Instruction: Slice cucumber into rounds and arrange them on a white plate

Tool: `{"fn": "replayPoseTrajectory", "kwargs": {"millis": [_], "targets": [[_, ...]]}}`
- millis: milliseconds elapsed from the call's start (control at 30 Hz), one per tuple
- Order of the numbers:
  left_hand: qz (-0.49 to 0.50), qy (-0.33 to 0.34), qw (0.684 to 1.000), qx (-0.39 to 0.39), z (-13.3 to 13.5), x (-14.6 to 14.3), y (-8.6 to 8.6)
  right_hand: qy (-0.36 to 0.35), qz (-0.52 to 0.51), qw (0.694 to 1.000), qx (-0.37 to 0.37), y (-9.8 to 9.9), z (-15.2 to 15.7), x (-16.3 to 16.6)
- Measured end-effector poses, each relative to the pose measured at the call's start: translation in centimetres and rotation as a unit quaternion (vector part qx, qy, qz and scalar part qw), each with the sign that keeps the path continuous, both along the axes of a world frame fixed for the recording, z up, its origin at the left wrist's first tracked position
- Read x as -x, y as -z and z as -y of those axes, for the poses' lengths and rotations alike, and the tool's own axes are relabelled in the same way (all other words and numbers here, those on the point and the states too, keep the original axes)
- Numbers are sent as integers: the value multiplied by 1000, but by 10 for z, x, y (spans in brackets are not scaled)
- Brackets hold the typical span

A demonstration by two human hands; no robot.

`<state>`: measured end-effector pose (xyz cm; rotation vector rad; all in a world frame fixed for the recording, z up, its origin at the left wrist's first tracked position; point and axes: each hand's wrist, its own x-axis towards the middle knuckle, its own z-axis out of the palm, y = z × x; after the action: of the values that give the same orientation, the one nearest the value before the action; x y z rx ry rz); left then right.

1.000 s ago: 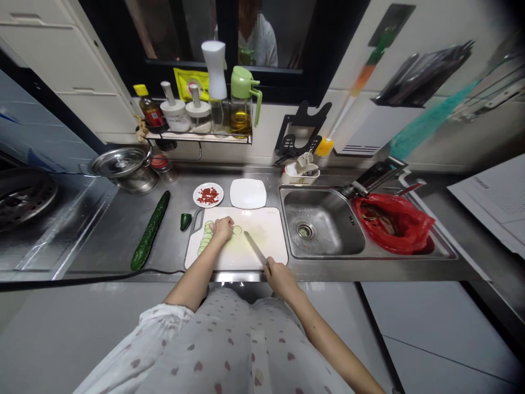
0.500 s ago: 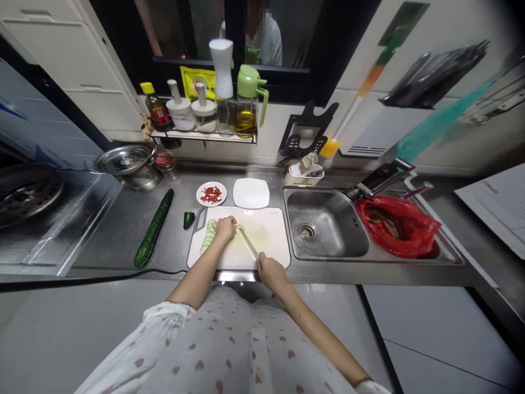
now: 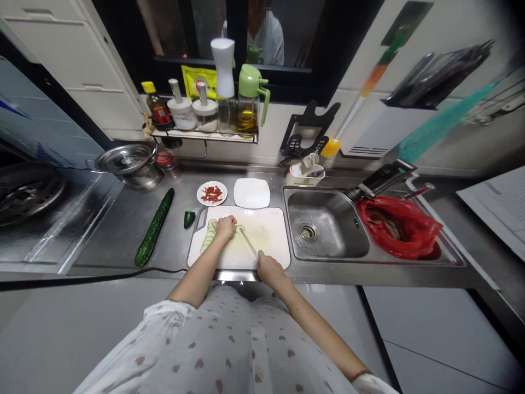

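Note:
My right hand [image 3: 269, 268] is closed around the handle of a kitchen knife [image 3: 249, 243], its blade angled up and left across the white cutting board [image 3: 273, 224]. At the blade's tip lies a pale green cucumber slice [image 3: 240, 229]. Just left of it, my left hand [image 3: 225, 226] rests on the board with fingers bent together; whatever lies under them is hidden. A row of overlapping cucumber slices [image 3: 208, 239] runs along the board's left side. Off the board sit a dark green cucumber end [image 3: 189, 219] and a whole cucumber [image 3: 154, 229].
Behind the board are a plate of chopped red bits [image 3: 212, 193] and a white square plate [image 3: 251, 193]. To the right is a steel sink [image 3: 328, 230] with a red plastic bag [image 3: 422, 230] beside it. A lidded pot [image 3: 131, 167] stands back left, near a seasoning rack [image 3: 188, 134].
The view has shifted very slightly. Both hands, the knife and the slices look the same.

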<state>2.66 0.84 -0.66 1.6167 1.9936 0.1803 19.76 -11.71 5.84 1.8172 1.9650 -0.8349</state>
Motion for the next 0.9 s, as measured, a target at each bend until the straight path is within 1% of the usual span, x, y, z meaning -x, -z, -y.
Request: {"fn": "replayPoseTrajectory", "kwargs": {"millis": [367,700,900], "targets": [[-8,1,1000,0,-1,0,1,5,-11,1000,1,-1,-15,2],[-9,3,1000,8,0,-1,-7,4,-11,1000,4,-4,-19,6],[-5,0,1000,9,-1,0,-5,5,-10,1000,6,-4,-16,6]]}}
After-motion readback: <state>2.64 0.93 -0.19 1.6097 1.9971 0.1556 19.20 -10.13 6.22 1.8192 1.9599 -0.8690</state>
